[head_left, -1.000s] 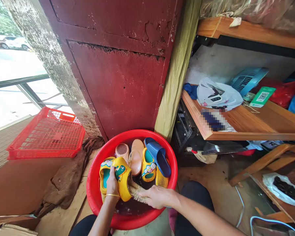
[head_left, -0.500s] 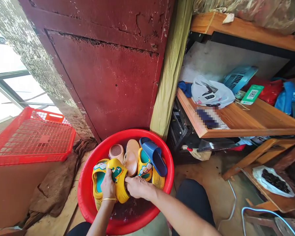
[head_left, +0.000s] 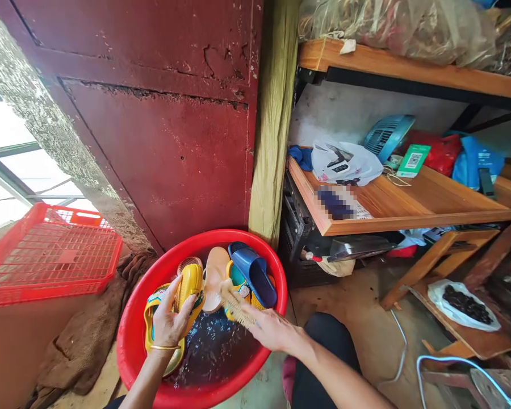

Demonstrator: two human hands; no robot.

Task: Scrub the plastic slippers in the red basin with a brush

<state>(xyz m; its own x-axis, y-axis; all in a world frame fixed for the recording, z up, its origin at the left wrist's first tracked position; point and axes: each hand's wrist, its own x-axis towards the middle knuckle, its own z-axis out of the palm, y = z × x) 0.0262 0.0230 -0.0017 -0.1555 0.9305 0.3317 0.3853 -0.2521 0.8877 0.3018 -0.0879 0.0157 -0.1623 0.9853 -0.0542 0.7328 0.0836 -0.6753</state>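
Over the left of the red basin (head_left: 128,335), my left hand (head_left: 170,315) grips a yellow clog (head_left: 191,287), tilted on its side. My right hand (head_left: 272,329) is closed round a scrubbing brush (head_left: 237,307), its pale bristles showing apart from the clog. Dark water (head_left: 217,346) with bubbles fills the basin's front. Another yellow clog (head_left: 176,360) lies below my left hand. Behind the brush are a beige sandal (head_left: 216,272), a blue slide (head_left: 255,270) and a yellow sandal with a teal insole (head_left: 236,274), partly hidden by the brush.
A dark red door (head_left: 162,159) and wooden post (head_left: 270,142) stand behind the basin. Left of it are a red plastic crate (head_left: 59,255) and brown sacking (head_left: 79,341). On the right are a wooden shelf (head_left: 392,224), a stool (head_left: 472,335) and a white cable (head_left: 464,363).
My right hand has drawn away from the clog, bringing the brush into view. My left hand has turned the clog on its side. The whole view has shifted a little.
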